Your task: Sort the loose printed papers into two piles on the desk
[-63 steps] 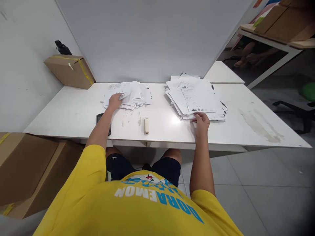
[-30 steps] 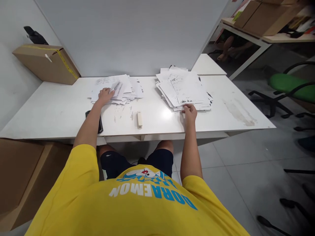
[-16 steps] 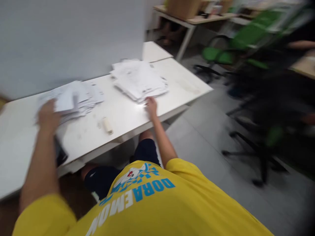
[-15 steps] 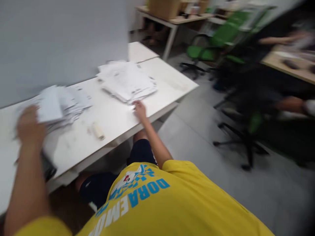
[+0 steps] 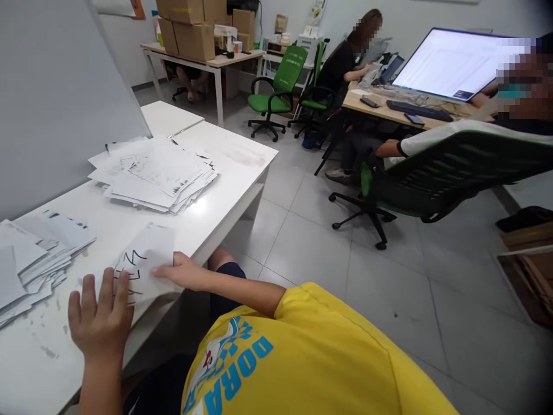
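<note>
A sheet of white paper [image 5: 151, 248] with bold black handwritten strokes lies at the front edge of the white table, partly overhanging it. My right hand [image 5: 184, 272] pinches its right edge, thumb on top and the other fingers hidden. Over the sheet's left part, my left hand [image 5: 101, 317] rests with fingers stretched out and slightly spread. Behind the sheet is a large, uneven pile of papers [image 5: 155, 170], some with dark print. Another fanned-out pile of papers [image 5: 38, 253] lies to the left, close to my left hand.
The white table [image 5: 242, 155] runs along a grey partition [image 5: 56, 104]. Green office chairs [image 5: 280, 86] stand beyond it. To the right, a person sits in a mesh-backed chair [image 5: 466, 173] at a desk with a monitor [image 5: 453, 63]. Another person [image 5: 341, 69] sits farther back. Cardboard boxes [image 5: 190, 40] fill a far desk.
My left hand has left the left pile and now lies over the handwritten sheet. My right hand holds that sheet's edge. The view has turned right; a small cream object on the table is no longer visible.
</note>
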Demonstrator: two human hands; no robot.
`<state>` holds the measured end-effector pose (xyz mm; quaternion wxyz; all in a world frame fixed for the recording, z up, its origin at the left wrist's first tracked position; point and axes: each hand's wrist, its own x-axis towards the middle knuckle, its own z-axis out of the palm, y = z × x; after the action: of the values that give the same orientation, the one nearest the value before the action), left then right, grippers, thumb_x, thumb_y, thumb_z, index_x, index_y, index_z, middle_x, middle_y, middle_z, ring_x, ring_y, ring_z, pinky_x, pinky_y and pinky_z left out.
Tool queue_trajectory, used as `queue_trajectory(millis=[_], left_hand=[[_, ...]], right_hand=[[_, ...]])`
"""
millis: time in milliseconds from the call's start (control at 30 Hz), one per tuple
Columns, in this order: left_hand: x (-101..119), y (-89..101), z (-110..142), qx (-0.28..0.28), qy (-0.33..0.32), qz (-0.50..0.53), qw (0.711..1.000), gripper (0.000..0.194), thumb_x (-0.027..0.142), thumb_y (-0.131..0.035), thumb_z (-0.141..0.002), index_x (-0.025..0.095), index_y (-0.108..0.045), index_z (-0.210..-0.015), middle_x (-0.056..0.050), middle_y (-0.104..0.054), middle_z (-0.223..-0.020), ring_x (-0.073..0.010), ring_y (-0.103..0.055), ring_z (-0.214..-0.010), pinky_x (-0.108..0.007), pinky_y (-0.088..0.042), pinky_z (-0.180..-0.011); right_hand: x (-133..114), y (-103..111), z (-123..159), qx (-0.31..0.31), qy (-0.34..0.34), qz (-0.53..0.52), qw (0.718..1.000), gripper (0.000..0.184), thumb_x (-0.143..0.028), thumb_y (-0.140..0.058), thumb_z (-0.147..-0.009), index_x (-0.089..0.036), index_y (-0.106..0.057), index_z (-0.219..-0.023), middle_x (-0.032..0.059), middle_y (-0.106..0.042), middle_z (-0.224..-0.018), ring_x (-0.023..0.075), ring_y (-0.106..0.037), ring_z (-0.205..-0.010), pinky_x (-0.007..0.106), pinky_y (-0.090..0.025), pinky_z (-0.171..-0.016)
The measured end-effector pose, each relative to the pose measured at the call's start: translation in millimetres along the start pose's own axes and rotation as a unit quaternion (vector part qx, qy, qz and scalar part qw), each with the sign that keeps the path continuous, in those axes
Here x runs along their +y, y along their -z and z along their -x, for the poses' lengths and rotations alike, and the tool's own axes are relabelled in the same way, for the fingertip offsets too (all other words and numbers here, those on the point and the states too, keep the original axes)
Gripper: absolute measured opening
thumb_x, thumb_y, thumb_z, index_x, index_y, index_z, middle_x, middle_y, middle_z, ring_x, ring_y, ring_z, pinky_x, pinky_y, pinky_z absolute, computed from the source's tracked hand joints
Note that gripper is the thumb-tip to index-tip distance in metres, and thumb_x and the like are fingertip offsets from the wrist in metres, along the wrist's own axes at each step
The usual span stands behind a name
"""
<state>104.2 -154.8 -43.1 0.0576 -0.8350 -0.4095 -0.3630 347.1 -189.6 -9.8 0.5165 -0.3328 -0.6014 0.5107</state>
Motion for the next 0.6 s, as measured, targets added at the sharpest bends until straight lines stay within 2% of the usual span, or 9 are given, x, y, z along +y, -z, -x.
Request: queue_trajectory(millis=[133,233,300,433,533,600], left_hand=[[-9.8,-0.2,1.3,0.031,0.031,0.045,0.998,0.098,0.045,-0.066,-0.068,0.067,-0.014,-0.148,0.029,-0.014,-0.161,-0.0311,-0.016,-0.153,-0.058,-0.016,-0.125],[-15.9,-2.0,2.4,0.037,0.085,0.153,0.984,0.096,0.045,-0.063,-0.076,0.065,-0.006,-0.151,0.028,-0.007,-0.164,-0.0256,-0.006,-0.156,-0.05,-0.012,-0.128],[-17.6,-4.3,-0.3,0.027,0.102,0.22,0.97,0.093,0.044,-0.061,-0.082,0.059,-0.003,-0.154,0.023,-0.007,-0.167,-0.0237,-0.009,-0.157,-0.047,-0.013,-0.129],[-11.6,-13.5,-18.2,-0.005,0.145,0.2,0.969,0.107,0.047,-0.068,-0.084,0.034,0.005,-0.161,-0.006,-0.008,-0.171,-0.0295,-0.019,-0.156,-0.05,-0.019,-0.127],[-7.5,-23.5,-34.7,-0.007,0.202,0.202,0.958,0.107,0.048,-0.066,-0.088,0.033,0.013,-0.16,-0.011,-0.007,-0.171,-0.0288,-0.022,-0.155,-0.051,-0.024,-0.126],[-12.4,-30.8,-43.0,-0.02,0.23,0.217,0.948,0.105,0.047,-0.065,-0.089,0.035,0.012,-0.159,-0.012,-0.023,-0.167,-0.0281,-0.03,-0.153,-0.052,-0.027,-0.125]], right_hand=[[-8.4,11.6,-8.5,0.018,0.023,0.052,0.998,0.051,-0.052,-0.08,-0.071,-0.03,-0.072,-0.117,0.0018,-0.077,-0.103,0.0303,-0.062,-0.121,0.043,-0.053,-0.099],[-5.9,13.6,-19.5,-0.004,0.045,0.055,0.997,0.045,-0.055,-0.077,-0.074,-0.023,-0.075,-0.106,0.0031,-0.076,-0.1,0.0279,-0.064,-0.115,0.038,-0.052,-0.099],[1.0,19.2,-27.0,0.009,0.056,0.059,0.997,0.043,-0.056,-0.074,-0.076,-0.02,-0.075,-0.099,0.0052,-0.076,-0.104,0.0268,-0.065,-0.111,0.037,-0.052,-0.1],[27.7,41.1,-43.8,0.167,0.041,0.063,0.983,0.052,-0.06,-0.069,-0.078,-0.021,-0.068,-0.112,0.0072,-0.069,-0.122,0.0278,-0.063,-0.116,0.04,-0.051,-0.101],[50.8,57.0,-54.2,0.232,0.025,0.05,0.971,0.063,-0.067,-0.067,-0.076,-0.021,-0.061,-0.119,0.0083,-0.067,-0.121,0.0278,-0.061,-0.114,0.042,-0.051,-0.101],[62.8,64.8,-57.8,0.24,0.028,0.052,0.969,0.065,-0.068,-0.067,-0.074,-0.022,-0.057,-0.118,0.009,-0.065,-0.12,0.0276,-0.06,-0.113,0.041,-0.05,-0.101]])
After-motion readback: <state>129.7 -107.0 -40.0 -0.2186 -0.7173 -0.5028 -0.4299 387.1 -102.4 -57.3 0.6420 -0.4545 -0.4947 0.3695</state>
